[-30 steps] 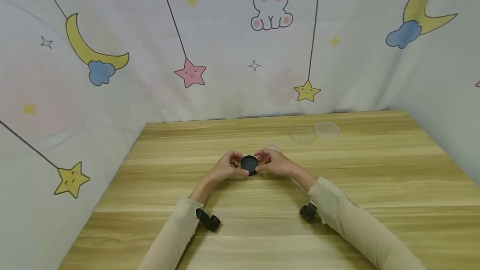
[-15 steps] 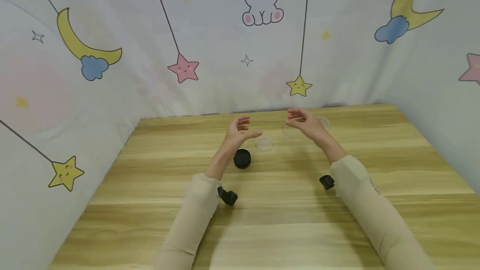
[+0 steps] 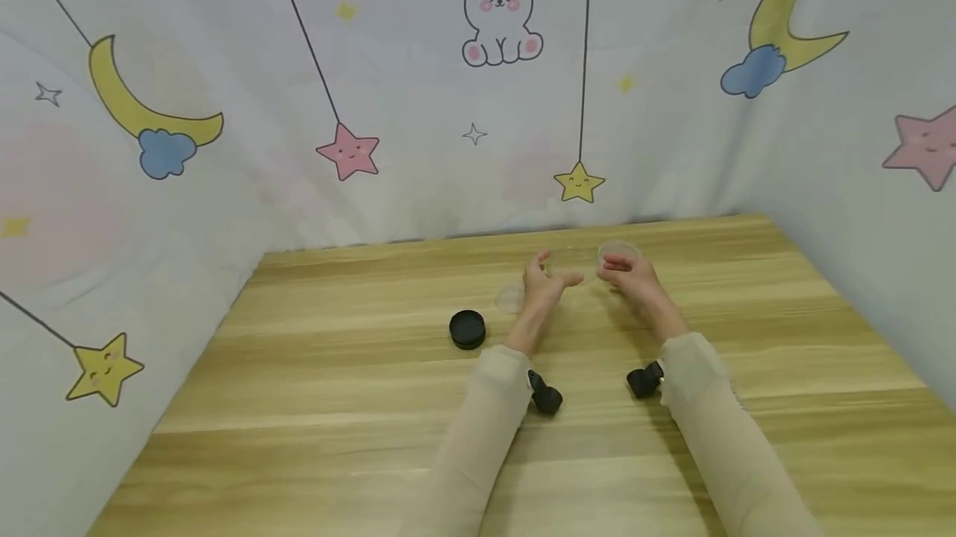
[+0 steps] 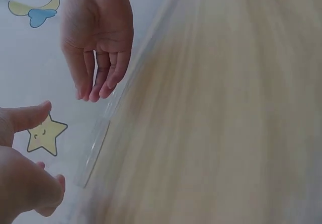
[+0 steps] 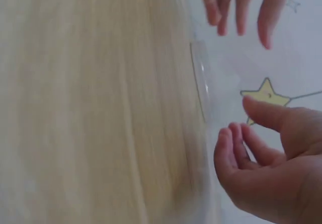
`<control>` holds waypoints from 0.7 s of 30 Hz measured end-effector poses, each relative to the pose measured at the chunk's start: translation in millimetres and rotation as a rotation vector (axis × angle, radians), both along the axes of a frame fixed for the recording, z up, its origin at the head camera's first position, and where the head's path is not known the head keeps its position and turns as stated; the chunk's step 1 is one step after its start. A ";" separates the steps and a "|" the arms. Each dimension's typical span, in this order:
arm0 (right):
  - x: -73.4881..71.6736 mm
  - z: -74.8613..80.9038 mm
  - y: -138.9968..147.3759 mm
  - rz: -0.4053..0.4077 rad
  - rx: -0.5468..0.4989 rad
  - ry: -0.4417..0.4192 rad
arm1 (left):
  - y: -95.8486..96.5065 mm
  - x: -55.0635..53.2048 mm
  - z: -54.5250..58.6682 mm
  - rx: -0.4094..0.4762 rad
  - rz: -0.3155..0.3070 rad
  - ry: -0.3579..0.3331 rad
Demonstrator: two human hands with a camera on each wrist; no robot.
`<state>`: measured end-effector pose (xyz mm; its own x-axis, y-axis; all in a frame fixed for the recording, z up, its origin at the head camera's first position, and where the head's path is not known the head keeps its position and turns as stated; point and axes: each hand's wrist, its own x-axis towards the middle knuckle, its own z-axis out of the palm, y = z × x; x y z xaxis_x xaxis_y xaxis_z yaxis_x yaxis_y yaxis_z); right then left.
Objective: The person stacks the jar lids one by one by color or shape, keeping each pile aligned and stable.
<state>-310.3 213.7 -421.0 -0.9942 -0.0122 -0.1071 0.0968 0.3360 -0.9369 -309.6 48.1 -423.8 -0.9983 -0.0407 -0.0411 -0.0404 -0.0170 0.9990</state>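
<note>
Both hands are above the far part of the table, facing each other. My left hand has its thumb spread from its fingers at the left side of a transparent round dish. My right hand, fingers bent and thumb apart, is at that dish's right side. It overlaps a second clear round dish. In the right wrist view nothing shows between the thumb and fingers of the right hand. The left wrist view shows the left hand similarly parted, with a clear dish edge beyond it.
A round black container stands left of the left forearm. Partly behind the left hand lies a small clear disc. The wood-grain table ends at a printed cloth backdrop.
Both hands have let go of the black container, leaving it on the table. The left hand has travelled right past the small clear disc; the right hand has moved over to the clear dishes.
</note>
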 end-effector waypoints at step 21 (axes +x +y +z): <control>-19.8 -24.3 -6.0 0.029 0.188 0.048 | 2.7 -16.6 -23.6 0.078 -0.023 -0.048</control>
<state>-330.1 207.8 -445.3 -0.9977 -0.0247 -0.0627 0.0415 0.5075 -0.8607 -326.2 50.7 -447.4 -0.9957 -0.0127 -0.0915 -0.0899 -0.0934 0.9916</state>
